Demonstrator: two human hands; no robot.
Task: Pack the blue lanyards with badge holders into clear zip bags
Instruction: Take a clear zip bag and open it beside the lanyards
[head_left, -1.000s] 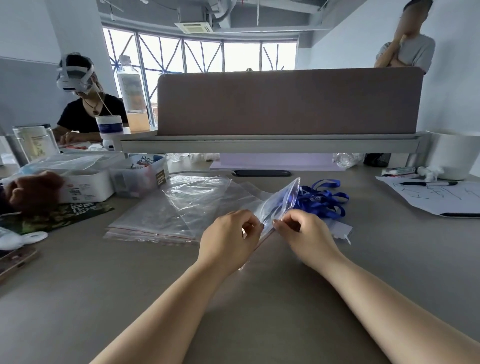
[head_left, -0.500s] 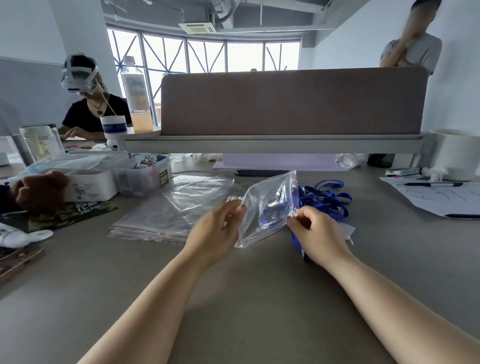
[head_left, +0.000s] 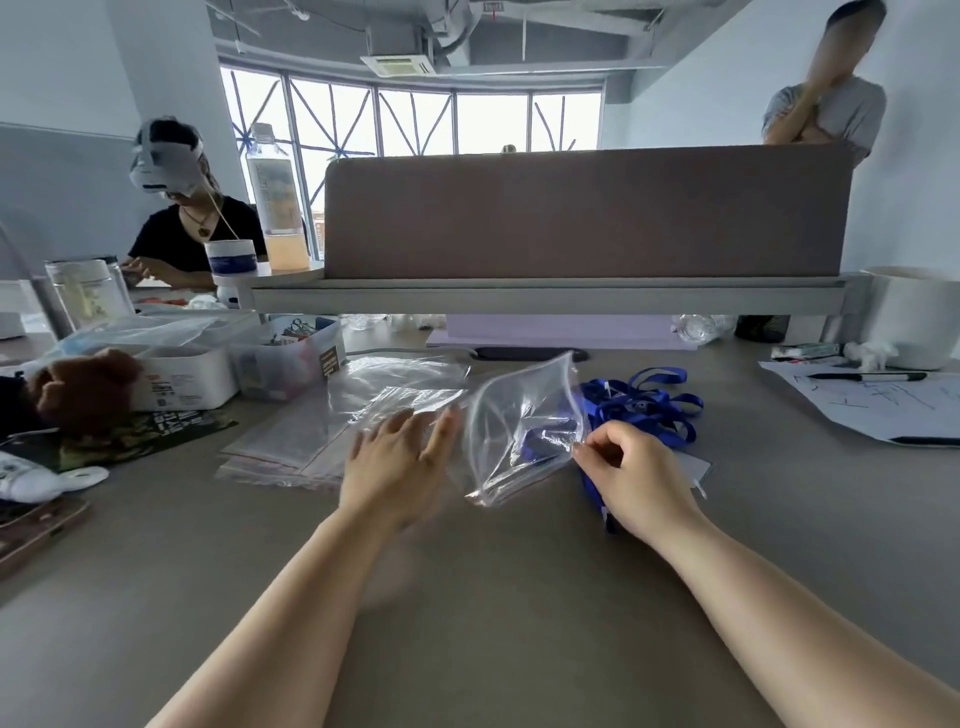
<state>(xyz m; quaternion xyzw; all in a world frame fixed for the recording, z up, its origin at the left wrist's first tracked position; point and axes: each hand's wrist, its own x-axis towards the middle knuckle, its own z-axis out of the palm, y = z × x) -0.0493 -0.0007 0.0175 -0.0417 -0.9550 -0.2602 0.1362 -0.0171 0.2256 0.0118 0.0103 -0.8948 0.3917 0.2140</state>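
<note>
A clear zip bag (head_left: 519, 431) stands tilted above the grey desk, and blue shows through its lower right side. My right hand (head_left: 636, 480) pinches the bag's right edge between thumb and fingers. My left hand (head_left: 400, 467) is blurred, its fingers straight, just left of the bag and apart from it. A heap of blue lanyards (head_left: 649, 402) lies behind and right of the bag, partly hidden by my right hand. A clear badge holder (head_left: 696, 467) peeks out to the right of that hand. A stack of flat clear zip bags (head_left: 343, 426) lies to the left.
White storage boxes (head_left: 182, 374) and a brown plush toy (head_left: 83, 384) crowd the left side. A paper sheet with pens (head_left: 883, 400) and a white pot (head_left: 919, 317) sit at the right. A desk divider (head_left: 587, 213) rises behind, with two people beyond it.
My left hand has let go of the bag and opened, shifting left. My right hand alone keeps the bag, which has swung more upright.
</note>
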